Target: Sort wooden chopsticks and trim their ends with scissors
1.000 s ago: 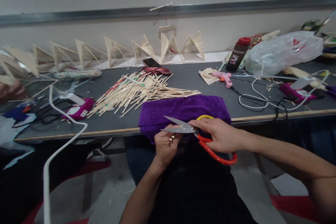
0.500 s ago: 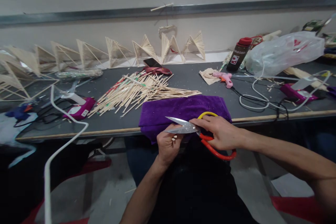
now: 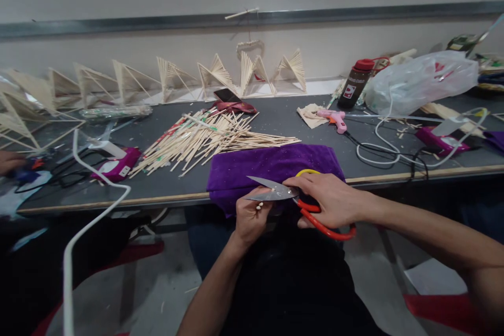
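My right hand (image 3: 328, 199) grips the scissors (image 3: 275, 192), which have one yellow and one red handle. Their blades are parted and point left, over the fingers of my left hand (image 3: 252, 218). That hand is closed around thin wooden sticks (image 3: 259, 206); only their pale ends show near the lower blade. Behind both hands a purple cloth (image 3: 236, 170) lies folded over the table's front edge. A loose heap of wooden sticks (image 3: 197, 142) spreads out beyond the cloth, to the left.
Stick structures (image 3: 218, 74) line the wall. A pink glue gun (image 3: 334, 119), a dark bottle (image 3: 354, 84) and a plastic bag (image 3: 425, 81) are at right. White cables cross both sides near purple power strips (image 3: 118, 166). Another person's hand (image 3: 11, 161) shows at far left.
Another person's hand has come into view at the far left. The scissors and both my hands have hardly moved, and the blades remain parted. The view has shifted slightly.
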`<control>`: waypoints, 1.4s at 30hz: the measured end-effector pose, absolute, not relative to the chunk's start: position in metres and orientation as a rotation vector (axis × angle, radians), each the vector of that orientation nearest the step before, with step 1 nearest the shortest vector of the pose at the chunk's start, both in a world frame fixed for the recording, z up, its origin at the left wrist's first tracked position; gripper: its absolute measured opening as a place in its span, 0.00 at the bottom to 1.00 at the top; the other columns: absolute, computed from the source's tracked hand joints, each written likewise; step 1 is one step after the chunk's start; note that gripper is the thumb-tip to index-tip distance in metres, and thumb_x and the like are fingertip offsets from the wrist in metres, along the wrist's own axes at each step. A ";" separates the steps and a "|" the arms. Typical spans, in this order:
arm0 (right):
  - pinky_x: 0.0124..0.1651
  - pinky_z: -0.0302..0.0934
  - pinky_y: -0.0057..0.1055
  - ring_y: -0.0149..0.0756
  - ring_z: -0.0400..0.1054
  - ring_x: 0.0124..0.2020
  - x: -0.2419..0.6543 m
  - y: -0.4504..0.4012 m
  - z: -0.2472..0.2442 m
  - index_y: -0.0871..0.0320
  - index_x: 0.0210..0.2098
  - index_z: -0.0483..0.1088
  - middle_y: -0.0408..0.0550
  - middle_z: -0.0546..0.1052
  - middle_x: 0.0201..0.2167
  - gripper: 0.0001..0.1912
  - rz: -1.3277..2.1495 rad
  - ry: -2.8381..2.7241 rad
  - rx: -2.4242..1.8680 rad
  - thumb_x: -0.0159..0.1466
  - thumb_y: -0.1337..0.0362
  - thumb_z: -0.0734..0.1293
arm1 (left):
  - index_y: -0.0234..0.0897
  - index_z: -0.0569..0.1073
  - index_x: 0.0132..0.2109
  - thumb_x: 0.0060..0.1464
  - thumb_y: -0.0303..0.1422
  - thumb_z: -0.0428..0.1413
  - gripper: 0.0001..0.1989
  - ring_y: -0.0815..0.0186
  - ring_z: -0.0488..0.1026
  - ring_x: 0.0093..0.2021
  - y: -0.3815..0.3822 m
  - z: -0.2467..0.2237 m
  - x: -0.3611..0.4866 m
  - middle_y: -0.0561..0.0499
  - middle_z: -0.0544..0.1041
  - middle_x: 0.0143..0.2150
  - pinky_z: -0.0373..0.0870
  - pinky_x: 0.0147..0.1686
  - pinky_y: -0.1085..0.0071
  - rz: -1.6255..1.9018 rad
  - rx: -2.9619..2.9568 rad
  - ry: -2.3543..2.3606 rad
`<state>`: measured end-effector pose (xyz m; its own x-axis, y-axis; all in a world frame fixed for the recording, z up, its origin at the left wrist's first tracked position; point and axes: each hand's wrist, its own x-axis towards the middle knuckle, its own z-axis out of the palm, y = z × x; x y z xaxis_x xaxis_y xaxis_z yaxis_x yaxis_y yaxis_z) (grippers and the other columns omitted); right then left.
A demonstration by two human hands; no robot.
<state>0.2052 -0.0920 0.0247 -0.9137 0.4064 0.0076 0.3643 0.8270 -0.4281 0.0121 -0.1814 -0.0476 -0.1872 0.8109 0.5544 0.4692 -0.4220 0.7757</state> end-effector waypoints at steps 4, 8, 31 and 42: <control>0.48 0.58 0.42 0.46 0.63 0.47 0.206 -0.093 0.025 0.56 0.57 0.57 0.54 0.69 0.45 0.40 0.664 -2.910 -0.613 0.50 0.45 0.67 | 0.35 0.76 0.35 0.53 0.28 0.54 0.06 0.68 0.73 0.30 -0.182 -0.049 0.013 0.49 0.77 0.30 0.69 0.31 0.75 1.665 1.758 1.432; 0.47 0.58 0.41 0.45 0.63 0.45 0.205 -0.093 0.024 0.56 0.57 0.57 0.53 0.69 0.44 0.41 0.664 -2.904 -0.600 0.49 0.45 0.68 | 0.35 0.76 0.36 0.53 0.27 0.53 0.07 0.68 0.74 0.31 -0.183 -0.047 0.014 0.50 0.77 0.31 0.69 0.32 0.74 1.656 1.773 1.399; 0.43 0.58 0.36 0.39 0.63 0.41 0.204 -0.092 0.018 0.56 0.55 0.59 0.52 0.68 0.39 0.30 0.548 -2.925 -0.521 0.53 0.66 0.64 | 0.35 0.75 0.36 0.54 0.28 0.52 0.07 0.68 0.73 0.29 -0.186 -0.050 0.015 0.49 0.77 0.31 0.69 0.31 0.74 1.644 1.781 1.413; 0.42 0.58 0.36 0.39 0.63 0.40 0.205 -0.089 0.010 0.57 0.56 0.58 0.52 0.68 0.38 0.30 0.497 -2.923 -0.562 0.53 0.66 0.64 | 0.34 0.75 0.35 0.54 0.30 0.53 0.07 0.70 0.72 0.27 -0.184 -0.055 0.016 0.50 0.76 0.28 0.68 0.29 0.75 1.574 1.592 1.449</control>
<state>0.2047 -0.0890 0.0097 -0.9232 0.3799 0.0589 0.3391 0.8768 -0.3409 0.0158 -0.1836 -0.0549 -0.2155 0.8828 0.4174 0.3430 -0.3318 0.8788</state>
